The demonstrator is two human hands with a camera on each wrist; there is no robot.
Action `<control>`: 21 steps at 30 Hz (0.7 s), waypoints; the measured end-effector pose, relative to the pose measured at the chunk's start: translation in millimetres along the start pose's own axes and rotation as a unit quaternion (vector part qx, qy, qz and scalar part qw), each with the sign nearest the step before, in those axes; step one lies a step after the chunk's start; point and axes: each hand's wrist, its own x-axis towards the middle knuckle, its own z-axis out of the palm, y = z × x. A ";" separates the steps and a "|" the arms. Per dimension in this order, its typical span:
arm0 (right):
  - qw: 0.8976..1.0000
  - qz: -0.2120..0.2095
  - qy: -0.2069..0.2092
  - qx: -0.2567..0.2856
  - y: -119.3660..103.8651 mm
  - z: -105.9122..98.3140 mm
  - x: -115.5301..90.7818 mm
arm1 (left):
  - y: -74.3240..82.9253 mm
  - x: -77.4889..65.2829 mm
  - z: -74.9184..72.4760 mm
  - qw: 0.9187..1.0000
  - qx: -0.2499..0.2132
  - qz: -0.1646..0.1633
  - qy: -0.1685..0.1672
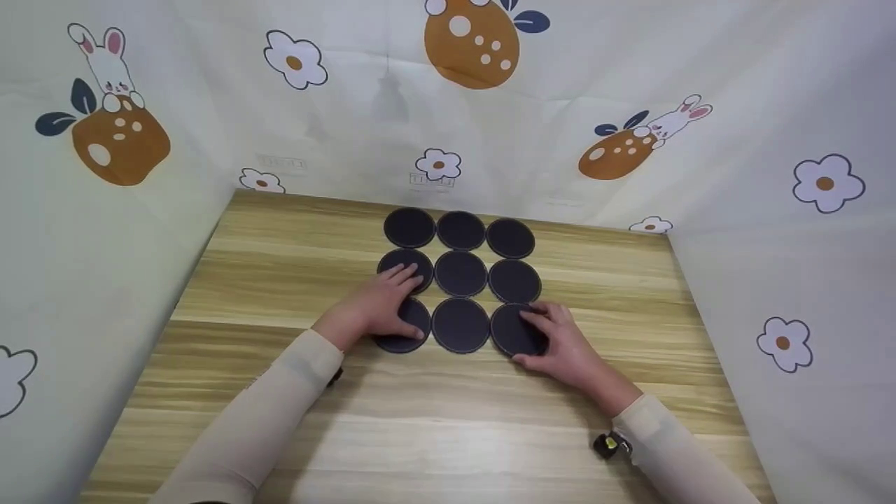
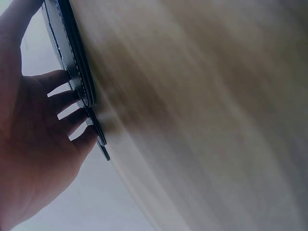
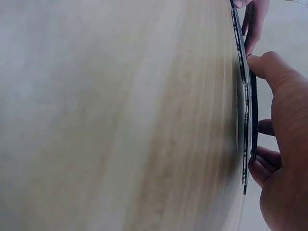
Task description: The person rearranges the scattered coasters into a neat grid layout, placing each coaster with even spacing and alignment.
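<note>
Round black coasters with stitched rims lie in three rows of three on the wooden table. In the head view my left hand (image 1: 378,308) rests with spread fingers on the middle-row left coaster (image 1: 392,260). Its thumb lies on the front left coaster (image 1: 418,313). My right hand (image 1: 568,350) holds the front right coaster (image 1: 514,329) by its edge, thumb at the near side and fingers at the far side. In the right wrist view that coaster (image 3: 255,106) sits above the dark edges of others. The left wrist view shows layered coaster edges (image 2: 77,53) by the fingers.
The front middle coaster (image 1: 460,325) lies between my hands, with the back row (image 1: 460,230) beyond. Pale patterned cloth (image 1: 350,126) walls the wooden table (image 1: 434,420) at the back and both sides. Bare wood lies in front of the coasters.
</note>
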 end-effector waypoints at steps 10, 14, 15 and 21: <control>1.000 -0.006 -0.009 -0.002 1.6 0.4 0.0 | -0.7 0.8 -0.4 1.000 -0.005 -0.007 -0.007; 1.000 0.000 -0.013 -0.002 1.3 0.3 0.2 | -0.9 0.9 -0.4 1.000 -0.002 -0.008 -0.005; 1.000 0.002 -0.014 -0.001 1.1 0.2 0.2 | -1.0 0.8 -0.4 1.000 0.000 -0.007 -0.005; 1.000 0.005 -0.020 0.008 1.4 0.1 0.1 | -1.4 0.8 0.8 1.000 0.000 -0.004 -0.001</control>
